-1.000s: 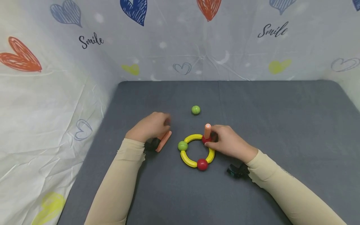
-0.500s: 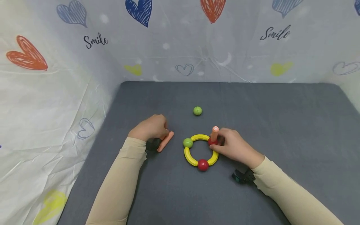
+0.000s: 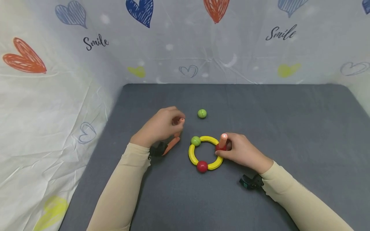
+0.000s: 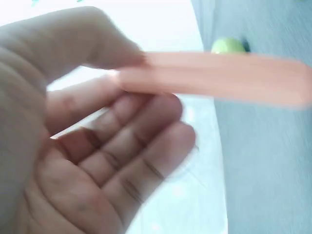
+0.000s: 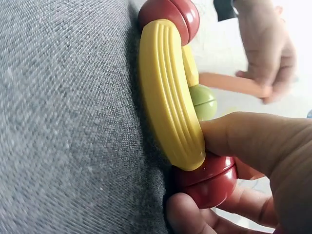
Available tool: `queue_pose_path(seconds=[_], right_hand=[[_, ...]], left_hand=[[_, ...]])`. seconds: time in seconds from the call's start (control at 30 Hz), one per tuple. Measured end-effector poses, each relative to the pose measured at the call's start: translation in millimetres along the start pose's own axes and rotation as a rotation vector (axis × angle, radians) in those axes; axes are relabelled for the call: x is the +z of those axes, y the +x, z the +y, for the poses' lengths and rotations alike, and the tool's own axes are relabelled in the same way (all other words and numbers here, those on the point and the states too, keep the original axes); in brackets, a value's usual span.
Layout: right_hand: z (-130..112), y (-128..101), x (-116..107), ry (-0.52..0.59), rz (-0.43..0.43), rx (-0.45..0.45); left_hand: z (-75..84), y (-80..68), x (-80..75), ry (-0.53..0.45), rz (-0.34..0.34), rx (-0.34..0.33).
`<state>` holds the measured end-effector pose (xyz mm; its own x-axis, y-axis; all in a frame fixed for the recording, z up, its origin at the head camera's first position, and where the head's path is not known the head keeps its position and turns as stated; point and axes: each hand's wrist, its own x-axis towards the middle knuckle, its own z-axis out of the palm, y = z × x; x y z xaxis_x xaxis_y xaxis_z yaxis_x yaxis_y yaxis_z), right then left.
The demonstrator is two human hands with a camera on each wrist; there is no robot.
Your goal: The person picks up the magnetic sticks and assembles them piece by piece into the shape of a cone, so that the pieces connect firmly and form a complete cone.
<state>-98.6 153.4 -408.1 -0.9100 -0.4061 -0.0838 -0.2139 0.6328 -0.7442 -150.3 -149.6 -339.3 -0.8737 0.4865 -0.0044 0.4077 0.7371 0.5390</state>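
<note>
Two hands working at a toy ring of yellow arcs and balls on a grey worktop.

Head view: the left hand (image 3: 162, 126) is pinching an orange stick (image 3: 172, 143) between its fingers, lifting it left of the ring (image 3: 205, 153), which is lying flat on the worktop (image 3: 289, 128); the right hand (image 3: 241, 150) is gripping an upright orange peg (image 3: 223, 141) and the red ball under it on the ring's right side, and a loose green ball (image 3: 202, 113) is sitting just beyond the ring.
Left wrist view: the thumb and fingers (image 4: 146, 141) are clamping one end of the blurred orange stick (image 4: 219, 78), with the green ball (image 4: 228, 46) showing behind it.
Right wrist view: the right hand's fingers (image 5: 195, 214) are curling round the red ball (image 5: 207, 180) at the ring's (image 5: 168, 92) near end, the thumb pressing against a yellow arc.
</note>
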Motion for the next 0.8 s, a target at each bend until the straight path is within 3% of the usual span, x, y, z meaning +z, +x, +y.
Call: queue_pose_path(seconds=[0.23,0.5,0.63,0.8], right_hand=[[0,1,1,0.013,-0.018,-0.014],[-1,2,2,0.026,-0.042,0.001],[0,1,2,0.018,-0.041,0.009],[0,1,1,0.009,-0.046,0.02]], left_hand=[[16.6,-3.0,6.9,-0.186,0.051,0.159],[22.2,-2.4,15.5,-0.245,0.016,0.206],[22.0,0.0,17.3,-0.247,-0.061,0.146],[21.7,4.5,23.4,-0.133,-0.218,-0.035]])
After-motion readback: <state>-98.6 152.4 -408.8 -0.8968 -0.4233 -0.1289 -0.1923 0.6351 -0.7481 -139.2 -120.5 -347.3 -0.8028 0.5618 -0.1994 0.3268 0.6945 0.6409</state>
